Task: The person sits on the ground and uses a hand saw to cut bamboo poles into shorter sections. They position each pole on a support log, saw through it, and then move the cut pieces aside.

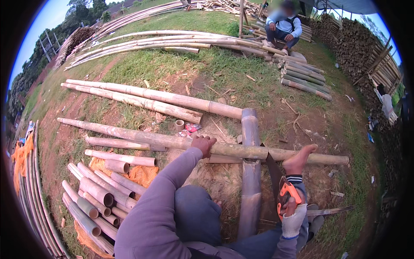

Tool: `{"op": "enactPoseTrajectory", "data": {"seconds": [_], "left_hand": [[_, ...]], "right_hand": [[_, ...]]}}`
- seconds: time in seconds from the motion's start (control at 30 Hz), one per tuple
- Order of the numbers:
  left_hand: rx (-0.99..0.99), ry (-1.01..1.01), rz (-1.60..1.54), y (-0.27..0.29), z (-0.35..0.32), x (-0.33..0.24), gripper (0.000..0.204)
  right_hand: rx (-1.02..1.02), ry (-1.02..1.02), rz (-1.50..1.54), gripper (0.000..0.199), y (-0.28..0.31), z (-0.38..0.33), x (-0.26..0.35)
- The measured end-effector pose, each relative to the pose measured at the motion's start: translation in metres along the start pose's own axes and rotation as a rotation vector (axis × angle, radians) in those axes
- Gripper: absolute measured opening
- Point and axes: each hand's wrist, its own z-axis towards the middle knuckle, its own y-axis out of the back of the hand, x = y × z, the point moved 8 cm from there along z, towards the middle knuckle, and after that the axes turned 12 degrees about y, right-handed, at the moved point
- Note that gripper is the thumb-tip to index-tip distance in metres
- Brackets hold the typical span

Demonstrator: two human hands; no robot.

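Note:
My bare left hand (203, 144) is wrapped over a long bamboo pole (172, 141) lying crosswise in front of me. In my right hand (295, 221), which wears a pale glove, is the orange handle of a hand saw (286, 192). Its dark blade meets the pole just right of a thick bamboo support (251, 190) on which the pole rests. My bare foot (298, 159) presses on the pole to the right of the blade. How deep the blade sits in the bamboo I cannot tell.
Cut bamboo pieces (97, 190) are heaped at the left, partly on orange netting (142, 173). Two poles (142, 101) lie beyond my pole. A blade-like tool (330, 211) lies at the right. Farther off, a person (283, 30) squats by stacked bamboo lengths (304, 77).

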Motion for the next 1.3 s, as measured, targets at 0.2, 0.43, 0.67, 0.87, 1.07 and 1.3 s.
{"op": "enactPoseTrajectory", "data": {"seconds": [0.2, 0.43, 0.67, 0.87, 1.07, 1.3], "left_hand": [[-0.03, -0.005, 0.037, -0.003, 0.001, -0.001, 0.071], [-0.009, -0.005, 0.029, 0.007, 0.013, -0.005, 0.075], [0.045, 0.017, 0.048, 0.009, 0.018, -0.015, 0.085], [0.048, 0.043, 0.089, 0.0, 0.013, 0.001, 0.087], [0.052, 0.008, 0.081, -0.009, 0.024, 0.0, 0.085], [0.092, 0.071, 0.105, -0.003, 0.029, 0.002, 0.089]], "right_hand": [[-0.053, -0.041, 0.02, 0.041, -0.001, -0.006, -0.004], [-0.014, -0.016, -0.096, 0.036, 0.001, 0.024, 0.009], [-0.072, 0.109, -0.779, 0.042, -0.048, 0.125, -0.08], [-0.032, 0.374, -0.369, 0.036, -0.002, 0.023, 0.021], [-0.14, 0.319, -0.371, 0.033, -0.03, 0.038, -0.041], [-0.179, 0.199, -0.401, 0.039, -0.045, 0.061, -0.072]]}}
